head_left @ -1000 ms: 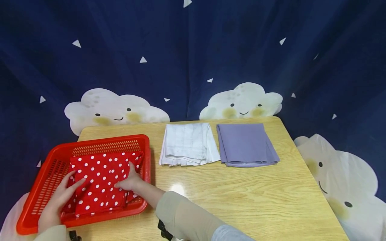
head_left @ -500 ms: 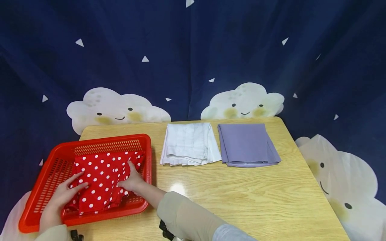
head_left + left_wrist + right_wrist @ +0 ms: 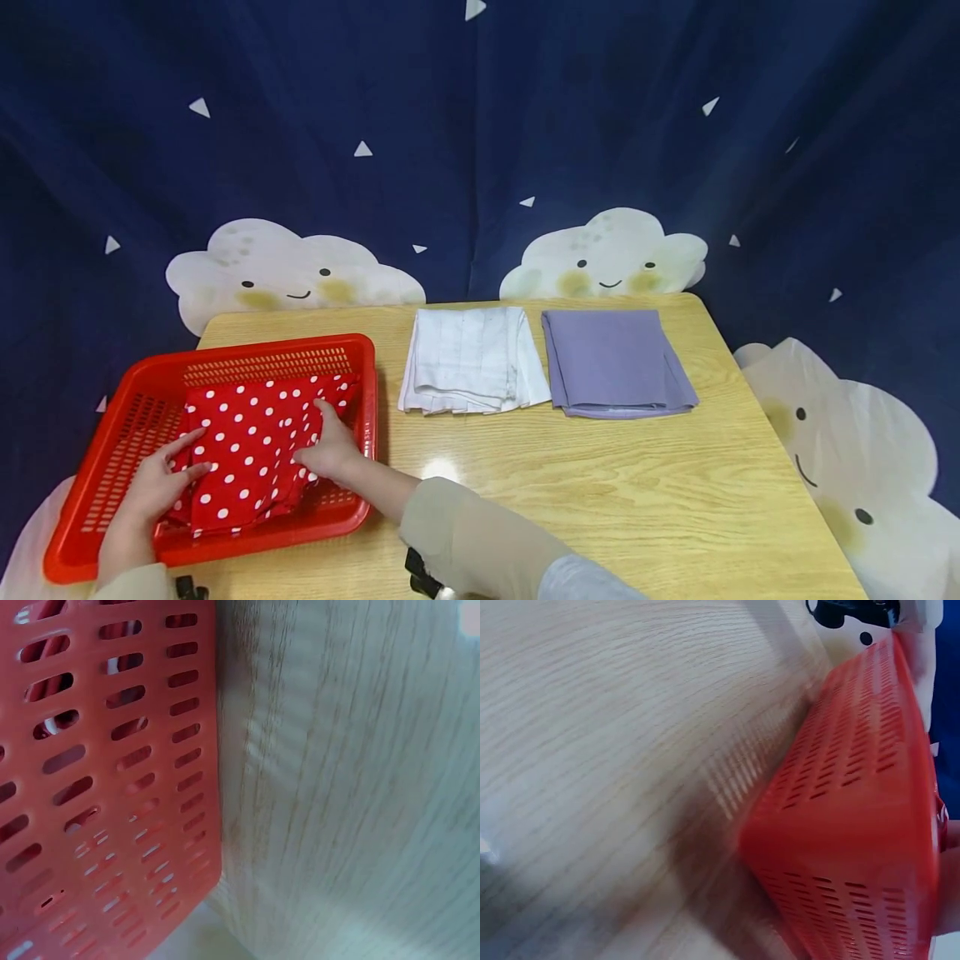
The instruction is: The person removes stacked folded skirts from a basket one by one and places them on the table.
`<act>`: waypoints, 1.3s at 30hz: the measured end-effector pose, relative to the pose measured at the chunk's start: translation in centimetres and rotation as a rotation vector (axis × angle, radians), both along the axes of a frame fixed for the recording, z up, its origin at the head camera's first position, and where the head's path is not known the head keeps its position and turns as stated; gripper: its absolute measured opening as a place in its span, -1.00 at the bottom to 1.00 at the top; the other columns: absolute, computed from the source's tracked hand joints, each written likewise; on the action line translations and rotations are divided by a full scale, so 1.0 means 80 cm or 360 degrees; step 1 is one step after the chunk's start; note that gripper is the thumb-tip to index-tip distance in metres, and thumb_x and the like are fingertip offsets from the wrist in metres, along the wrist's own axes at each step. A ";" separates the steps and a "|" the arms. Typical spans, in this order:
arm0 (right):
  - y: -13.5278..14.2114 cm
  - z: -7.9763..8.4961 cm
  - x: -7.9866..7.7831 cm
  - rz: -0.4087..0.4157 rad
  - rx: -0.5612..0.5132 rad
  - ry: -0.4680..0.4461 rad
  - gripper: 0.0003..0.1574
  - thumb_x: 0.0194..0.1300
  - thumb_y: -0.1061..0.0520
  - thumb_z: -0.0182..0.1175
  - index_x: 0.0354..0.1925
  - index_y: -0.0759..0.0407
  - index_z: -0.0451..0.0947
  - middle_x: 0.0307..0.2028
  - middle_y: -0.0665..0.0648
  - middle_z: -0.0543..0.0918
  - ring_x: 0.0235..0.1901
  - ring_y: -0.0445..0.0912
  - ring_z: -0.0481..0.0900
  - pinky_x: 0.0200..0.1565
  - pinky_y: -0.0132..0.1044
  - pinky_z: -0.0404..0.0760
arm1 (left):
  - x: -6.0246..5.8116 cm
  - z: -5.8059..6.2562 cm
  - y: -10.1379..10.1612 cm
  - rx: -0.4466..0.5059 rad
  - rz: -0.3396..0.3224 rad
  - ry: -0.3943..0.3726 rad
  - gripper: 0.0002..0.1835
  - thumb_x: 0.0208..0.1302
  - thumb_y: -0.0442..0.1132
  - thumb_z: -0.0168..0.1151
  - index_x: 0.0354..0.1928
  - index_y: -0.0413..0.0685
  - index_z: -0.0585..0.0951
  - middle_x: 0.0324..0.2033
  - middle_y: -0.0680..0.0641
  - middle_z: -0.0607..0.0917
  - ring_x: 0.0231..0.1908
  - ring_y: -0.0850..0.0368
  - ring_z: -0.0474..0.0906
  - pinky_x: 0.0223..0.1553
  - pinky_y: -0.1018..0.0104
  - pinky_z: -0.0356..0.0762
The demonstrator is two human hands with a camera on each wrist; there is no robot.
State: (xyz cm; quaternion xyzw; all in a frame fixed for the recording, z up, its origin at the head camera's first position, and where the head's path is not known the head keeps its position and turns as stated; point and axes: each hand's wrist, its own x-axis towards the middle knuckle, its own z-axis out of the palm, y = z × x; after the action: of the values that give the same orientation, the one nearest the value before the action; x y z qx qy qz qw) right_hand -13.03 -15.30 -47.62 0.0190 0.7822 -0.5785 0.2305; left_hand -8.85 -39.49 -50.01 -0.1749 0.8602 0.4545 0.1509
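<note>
A red cloth with white dots (image 3: pixel 247 442) lies folded in a red plastic basket (image 3: pixel 352 342) on the left of the table. My left hand (image 3: pixel 156 487) reaches over the near left rim, its thumb and index finger spread apart on the cloth's left edge. At the cloth's right side, my right hand (image 3: pixel 330 446) touches it with thumb and index finger also spread. The cloth is rumpled along that side. Both hands' remaining fingers are mostly hidden. In the right wrist view only part of the right hand (image 3: pixel 951 881) shows behind the basket wall (image 3: pixel 840 832).
A folded white cloth (image 3: pixel 468 354) lies at the back middle of the wooden table (image 3: pixel 600 492). To its right is a folded purple cloth (image 3: pixel 607 358). A dark blue curtain (image 3: pixel 420 108) with clouds hangs behind. The basket's slotted wall (image 3: pixel 127 750) fills the left wrist view's left side.
The red cloth's right side has gone from flatter to rumpled and pulled inward, exposing more basket floor at the near right. Both hands have barely moved.
</note>
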 end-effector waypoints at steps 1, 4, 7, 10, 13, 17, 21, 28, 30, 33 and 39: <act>0.001 0.002 0.000 0.0009 -0.0001 0.0000 -0.04 -0.11 0.40 0.32 0.24 -0.04 0.21 -0.02 0.08 0.48 -0.14 -0.14 0.45 -0.19 -0.32 0.56 | 0.001 0.001 0.000 0.0001 0.0009 0.0007 -0.23 0.27 -0.15 0.11 0.36 -0.28 -0.04 -0.03 -0.61 0.32 -0.58 0.07 0.59 -0.59 0.29 0.55; 0.003 0.006 -0.001 0.0047 0.0051 0.0030 -0.05 -0.07 0.34 0.33 0.25 -0.08 0.20 -0.04 0.05 0.47 -0.13 -0.16 0.45 -0.15 -0.32 0.55 | 0.001 0.002 0.001 0.0014 0.0021 0.0022 -0.23 0.27 -0.11 0.10 0.36 -0.26 -0.04 0.02 -0.61 0.26 -0.57 0.08 0.59 -0.58 0.30 0.55; 0.006 0.010 -0.002 0.0083 0.0142 0.0093 -0.06 -0.06 0.29 0.34 0.25 -0.10 0.20 -0.07 0.04 0.48 -0.12 -0.18 0.44 -0.10 -0.33 0.53 | 0.000 0.003 0.002 0.0044 0.0032 0.0039 -0.22 0.28 -0.08 0.08 0.38 -0.22 -0.05 0.08 -0.61 0.18 -0.52 0.11 0.61 -0.52 0.28 0.58; 0.010 0.014 -0.004 0.0122 0.0180 0.0163 -0.07 -0.06 0.26 0.35 0.25 -0.11 0.20 -0.05 0.02 0.49 -0.09 -0.20 0.44 -0.07 -0.34 0.52 | -0.002 0.003 0.002 0.0064 0.0044 0.0041 -0.22 0.29 -0.06 0.07 0.39 -0.16 -0.06 0.11 -0.60 0.15 -0.49 0.15 0.61 -0.48 0.28 0.60; 0.016 0.019 -0.005 0.0155 0.0134 0.0210 -0.07 -0.03 0.27 0.34 0.26 -0.12 0.18 -0.02 -0.02 0.47 -0.10 -0.23 0.44 -0.13 -0.38 0.54 | -0.002 0.004 0.002 0.0093 0.0076 0.0051 -0.23 0.28 -0.03 0.07 0.40 -0.05 -0.06 0.14 -0.56 0.14 -0.48 0.15 0.61 -0.48 0.31 0.59; 0.027 0.028 -0.008 0.0206 0.0080 0.0276 -0.06 0.00 0.28 0.33 0.28 -0.14 0.16 -0.02 -0.03 0.47 -0.17 -0.26 0.45 -0.27 -0.45 0.56 | 0.000 0.006 0.005 0.0095 0.0107 0.0129 -0.23 0.26 0.01 0.07 0.41 0.11 -0.04 0.16 -0.51 0.15 -0.48 0.21 0.60 -0.50 0.35 0.57; 0.041 0.040 -0.014 0.0248 0.0063 0.0334 -0.06 0.01 0.26 0.33 0.28 -0.16 0.16 0.00 -0.01 0.47 -0.22 -0.25 0.47 -0.38 -0.49 0.54 | -0.003 0.012 0.011 0.0082 0.0140 0.0242 -0.25 0.23 0.01 0.12 0.40 0.23 0.04 0.17 -0.42 0.23 -0.48 0.33 0.58 -0.48 0.33 0.59; 0.071 0.062 -0.027 0.0271 0.0015 0.0375 -0.07 0.01 0.23 0.33 0.28 -0.20 0.17 0.05 0.03 0.44 -0.14 -0.19 0.46 -0.30 -0.43 0.56 | -0.010 0.044 0.038 0.0072 0.0058 0.0362 -0.25 0.24 0.00 0.12 0.41 0.13 0.05 0.15 -0.45 0.23 -0.44 0.52 0.53 -0.40 0.32 0.62; 0.083 0.067 -0.031 0.0268 -0.0001 0.0395 -0.07 0.00 0.23 0.33 0.28 -0.19 0.18 0.06 0.06 0.44 -0.10 -0.17 0.44 -0.23 -0.42 0.53 | -0.012 0.054 0.050 0.0081 0.0063 0.0392 -0.27 0.24 -0.02 0.12 0.40 0.09 0.07 0.10 -0.44 0.27 -0.44 0.50 0.55 -0.41 0.32 0.62; 0.101 0.074 -0.036 0.0261 -0.0063 0.0397 -0.07 -0.01 0.26 0.32 0.29 -0.16 0.19 0.07 0.09 0.43 -0.07 -0.13 0.45 -0.20 -0.42 0.52 | -0.014 0.066 0.066 0.0111 0.0080 0.0415 -0.28 0.24 -0.04 0.13 0.40 0.06 0.10 0.07 -0.40 0.32 -0.43 0.48 0.57 -0.41 0.32 0.62; 0.136 0.084 -0.044 0.0273 -0.0211 0.0353 -0.06 -0.01 0.30 0.29 0.29 -0.14 0.19 0.09 0.14 0.37 -0.02 -0.07 0.41 -0.22 -0.36 0.57 | -0.018 0.084 0.099 0.0169 0.0128 0.0417 -0.25 0.22 -0.01 0.15 0.40 0.06 0.09 0.15 -0.40 0.28 -0.41 0.52 0.55 -0.37 0.30 0.62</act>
State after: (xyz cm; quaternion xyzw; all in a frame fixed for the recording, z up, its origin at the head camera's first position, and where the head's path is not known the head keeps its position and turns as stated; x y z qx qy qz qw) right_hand -16.54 -4.38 -40.89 -0.1271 0.7617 -0.6056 0.1920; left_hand -10.27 -31.58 -43.26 -0.1402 0.8396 0.5240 0.0281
